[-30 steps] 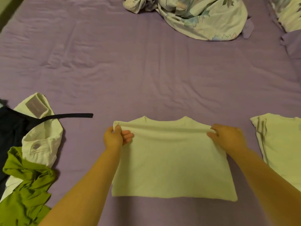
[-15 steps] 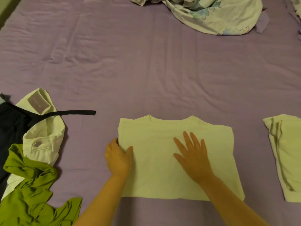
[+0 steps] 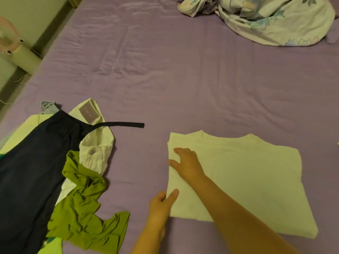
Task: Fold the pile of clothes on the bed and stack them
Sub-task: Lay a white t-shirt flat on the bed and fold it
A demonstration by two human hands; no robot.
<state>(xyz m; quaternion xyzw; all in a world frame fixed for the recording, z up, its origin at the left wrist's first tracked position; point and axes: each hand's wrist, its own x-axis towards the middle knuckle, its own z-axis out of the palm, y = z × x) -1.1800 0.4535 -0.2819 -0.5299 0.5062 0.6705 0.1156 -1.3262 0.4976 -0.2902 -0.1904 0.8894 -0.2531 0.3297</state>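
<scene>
A white T-shirt lies flat and part-folded on the purple bed sheet, neckline away from me. My right hand reaches across it and rests with fingers spread on its left edge. Lower down, my left hand pinches that same left edge near the bottom corner, thumb on top. The unfolded pile sits at the left: a dark navy garment, a white garment with a sewn label and a crumpled green garment.
A black strap from the pile stretches right across the sheet. A floral duvet is bunched at the far right. A pale fan stands on the floor beyond the bed's left edge.
My right hand slid from the shirt's middle to its left edge. My left hand dropped to the lower left edge and took hold. The view swung left.
</scene>
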